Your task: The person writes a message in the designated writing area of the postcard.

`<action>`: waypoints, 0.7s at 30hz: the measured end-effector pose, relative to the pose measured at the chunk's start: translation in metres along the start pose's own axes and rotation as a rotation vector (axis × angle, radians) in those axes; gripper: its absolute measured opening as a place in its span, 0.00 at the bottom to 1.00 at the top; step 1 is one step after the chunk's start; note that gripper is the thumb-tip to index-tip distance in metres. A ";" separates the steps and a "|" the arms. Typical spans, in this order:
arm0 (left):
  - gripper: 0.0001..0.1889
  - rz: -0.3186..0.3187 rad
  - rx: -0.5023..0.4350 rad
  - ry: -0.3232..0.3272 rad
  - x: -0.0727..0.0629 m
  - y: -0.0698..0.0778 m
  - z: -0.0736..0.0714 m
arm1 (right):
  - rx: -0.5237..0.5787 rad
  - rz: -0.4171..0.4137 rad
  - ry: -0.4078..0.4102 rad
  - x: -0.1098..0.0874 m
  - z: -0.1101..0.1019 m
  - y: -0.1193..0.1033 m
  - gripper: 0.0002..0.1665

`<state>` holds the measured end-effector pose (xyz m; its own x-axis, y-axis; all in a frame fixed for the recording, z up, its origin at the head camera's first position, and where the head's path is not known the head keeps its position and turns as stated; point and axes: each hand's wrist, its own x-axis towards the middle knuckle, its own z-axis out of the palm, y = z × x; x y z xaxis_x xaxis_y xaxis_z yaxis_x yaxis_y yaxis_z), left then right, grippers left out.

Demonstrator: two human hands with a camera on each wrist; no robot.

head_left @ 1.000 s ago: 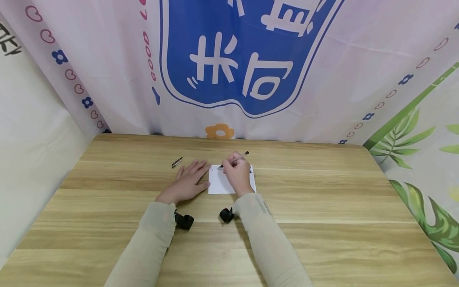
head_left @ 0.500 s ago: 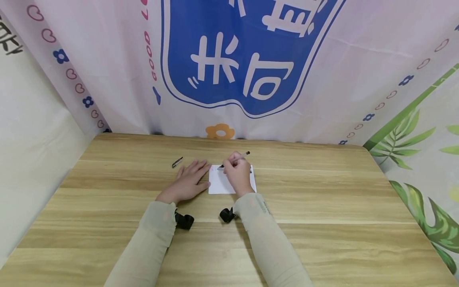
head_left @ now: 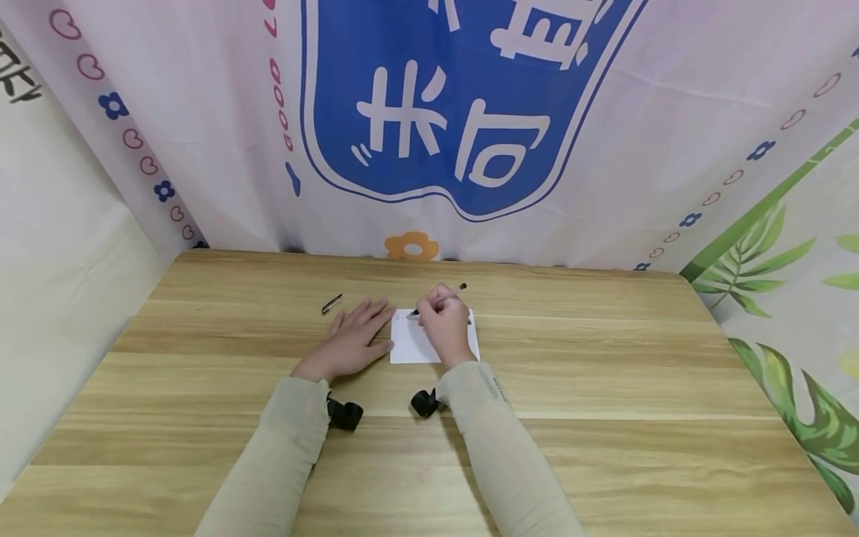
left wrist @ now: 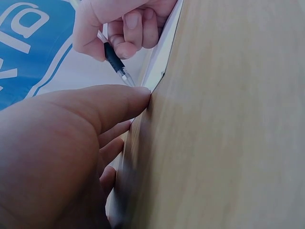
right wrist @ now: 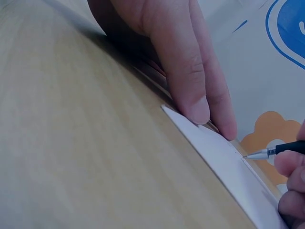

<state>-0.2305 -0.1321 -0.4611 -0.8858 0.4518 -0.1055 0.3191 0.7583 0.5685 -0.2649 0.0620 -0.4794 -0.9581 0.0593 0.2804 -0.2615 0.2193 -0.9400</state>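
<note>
A small white sheet of paper (head_left: 411, 344) lies on the wooden table, with a few tiny marks along its top left. My right hand (head_left: 444, 324) pinches a pen (head_left: 452, 291) with a black grip, its metal tip at the paper's upper part. In the right wrist view the pen (right wrist: 264, 153) meets the sheet near its far edge. My left hand (head_left: 349, 341) lies flat with fingers spread, thumb and fingertips at the paper's left edge. The left wrist view shows that thumb (left wrist: 128, 102) right at the paper's corner.
A black pen cap (head_left: 332, 303) lies on the table beyond my left hand. Black wrist cameras (head_left: 345, 415) sit by both cuffs. The wooden table (head_left: 604, 373) ends at a printed curtain (head_left: 235, 186) behind, with more cloth at both sides.
The pen tip has shifted very slightly along the top of the paper. My left hand, the sheet and the cap stay where they were.
</note>
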 end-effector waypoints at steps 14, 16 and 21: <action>0.34 -0.001 0.000 0.000 0.000 -0.001 0.001 | -0.028 0.001 -0.004 0.000 0.000 -0.001 0.11; 0.34 0.000 -0.001 0.000 0.000 -0.002 0.002 | -0.027 0.000 -0.003 0.000 0.000 -0.001 0.11; 0.35 0.005 -0.003 0.004 0.000 -0.001 0.001 | -0.017 0.003 -0.007 0.000 -0.001 -0.002 0.11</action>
<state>-0.2301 -0.1325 -0.4620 -0.8856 0.4537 -0.0992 0.3226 0.7548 0.5711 -0.2639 0.0623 -0.4775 -0.9597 0.0536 0.2759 -0.2564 0.2353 -0.9375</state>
